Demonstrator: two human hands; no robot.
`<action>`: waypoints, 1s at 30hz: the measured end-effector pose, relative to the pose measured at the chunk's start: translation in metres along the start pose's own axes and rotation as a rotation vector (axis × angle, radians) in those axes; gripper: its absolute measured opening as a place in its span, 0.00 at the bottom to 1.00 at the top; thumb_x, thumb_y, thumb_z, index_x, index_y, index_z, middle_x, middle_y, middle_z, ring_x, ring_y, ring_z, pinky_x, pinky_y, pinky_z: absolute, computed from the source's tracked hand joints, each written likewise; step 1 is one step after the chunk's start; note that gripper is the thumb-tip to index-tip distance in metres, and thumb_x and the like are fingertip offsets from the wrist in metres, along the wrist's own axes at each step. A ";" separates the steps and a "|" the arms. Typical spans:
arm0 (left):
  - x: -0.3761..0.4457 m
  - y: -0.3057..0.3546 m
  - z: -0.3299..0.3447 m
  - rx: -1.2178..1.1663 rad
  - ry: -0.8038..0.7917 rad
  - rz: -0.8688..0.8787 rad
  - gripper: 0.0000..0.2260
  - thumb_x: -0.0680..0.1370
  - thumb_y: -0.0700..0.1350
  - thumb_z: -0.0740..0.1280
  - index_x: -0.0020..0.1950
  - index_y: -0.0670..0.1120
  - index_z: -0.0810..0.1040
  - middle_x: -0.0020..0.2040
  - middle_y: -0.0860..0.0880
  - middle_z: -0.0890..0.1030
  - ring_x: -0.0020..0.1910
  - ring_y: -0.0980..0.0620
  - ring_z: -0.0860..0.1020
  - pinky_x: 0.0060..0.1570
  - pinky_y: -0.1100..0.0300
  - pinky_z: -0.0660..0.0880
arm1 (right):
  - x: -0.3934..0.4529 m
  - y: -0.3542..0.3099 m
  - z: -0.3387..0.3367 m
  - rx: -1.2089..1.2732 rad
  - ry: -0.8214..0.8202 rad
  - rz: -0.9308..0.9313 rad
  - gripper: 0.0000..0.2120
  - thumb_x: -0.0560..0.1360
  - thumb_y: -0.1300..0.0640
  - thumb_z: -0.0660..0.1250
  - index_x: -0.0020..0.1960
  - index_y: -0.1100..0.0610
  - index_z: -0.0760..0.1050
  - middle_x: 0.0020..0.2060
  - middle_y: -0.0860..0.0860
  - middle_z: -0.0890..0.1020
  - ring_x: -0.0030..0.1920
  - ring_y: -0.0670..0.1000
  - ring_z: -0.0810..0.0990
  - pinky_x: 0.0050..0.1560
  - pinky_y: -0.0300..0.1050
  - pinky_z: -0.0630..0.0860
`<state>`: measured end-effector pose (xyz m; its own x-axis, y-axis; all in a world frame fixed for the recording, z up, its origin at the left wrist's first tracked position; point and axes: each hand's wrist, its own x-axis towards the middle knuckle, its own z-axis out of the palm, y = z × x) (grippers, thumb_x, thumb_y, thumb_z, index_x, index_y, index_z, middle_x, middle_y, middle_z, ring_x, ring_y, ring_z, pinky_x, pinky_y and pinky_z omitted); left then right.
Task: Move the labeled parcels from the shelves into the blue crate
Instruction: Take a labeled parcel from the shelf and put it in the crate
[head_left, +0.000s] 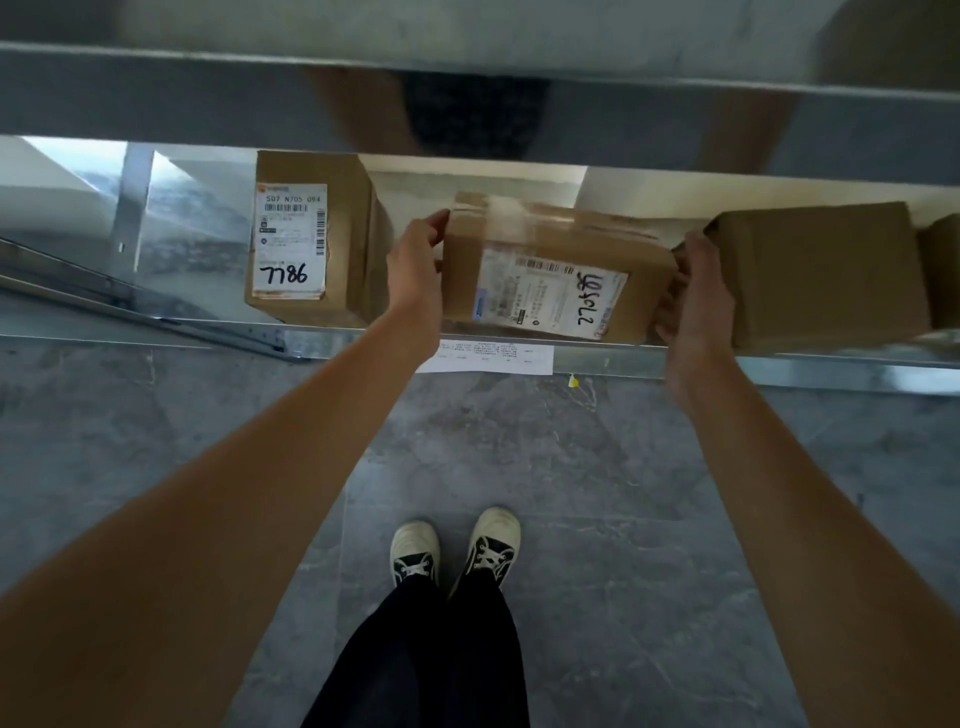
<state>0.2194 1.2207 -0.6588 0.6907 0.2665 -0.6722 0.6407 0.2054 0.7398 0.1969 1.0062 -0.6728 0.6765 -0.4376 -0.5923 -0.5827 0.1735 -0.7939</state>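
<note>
A brown cardboard parcel (558, 270) with a white shipping label and black handwritten digits lies on the metal shelf (675, 358), tilted a little. My left hand (415, 265) grips its left end, thumb and fingers curled over the edge. My right hand (693, 291) grips its right end. To the left stands a second parcel (306, 234) whose label reads 7786 upside down. A plain brown box (826, 270) sits to the right, close to my right hand. The blue crate is out of view.
An upper shelf beam (467, 88) crosses just above the parcels, leaving a low gap. A white paper tag (493, 356) hangs on the shelf's front edge. Below is grey tiled floor (597, 493) with my two shoes (457, 545). A slanted metal rail (130, 306) runs at left.
</note>
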 end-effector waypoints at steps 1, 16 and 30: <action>0.001 -0.001 -0.001 -0.001 -0.006 -0.014 0.16 0.81 0.46 0.52 0.60 0.55 0.77 0.46 0.56 0.79 0.44 0.58 0.76 0.40 0.59 0.74 | -0.001 0.000 -0.002 0.022 -0.013 0.020 0.23 0.63 0.31 0.66 0.48 0.48 0.79 0.44 0.46 0.83 0.43 0.47 0.78 0.43 0.44 0.70; 0.006 -0.029 -0.011 0.157 0.075 0.137 0.08 0.77 0.44 0.59 0.42 0.46 0.76 0.42 0.45 0.78 0.41 0.52 0.74 0.43 0.57 0.72 | -0.009 0.025 0.021 -0.130 -0.112 0.012 0.05 0.77 0.57 0.64 0.52 0.52 0.76 0.50 0.49 0.82 0.51 0.46 0.80 0.59 0.46 0.76; -0.042 -0.030 0.012 0.595 0.084 0.502 0.26 0.77 0.48 0.59 0.75 0.49 0.60 0.74 0.47 0.62 0.71 0.46 0.64 0.66 0.46 0.71 | -0.028 0.004 0.012 -0.445 0.050 -0.265 0.27 0.77 0.57 0.60 0.75 0.58 0.60 0.72 0.56 0.69 0.70 0.56 0.69 0.70 0.52 0.67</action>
<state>0.1750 1.1920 -0.6531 0.9328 0.2692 -0.2396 0.3471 -0.4917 0.7986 0.1809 1.0303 -0.6607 0.8105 -0.4596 -0.3632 -0.5371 -0.3356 -0.7739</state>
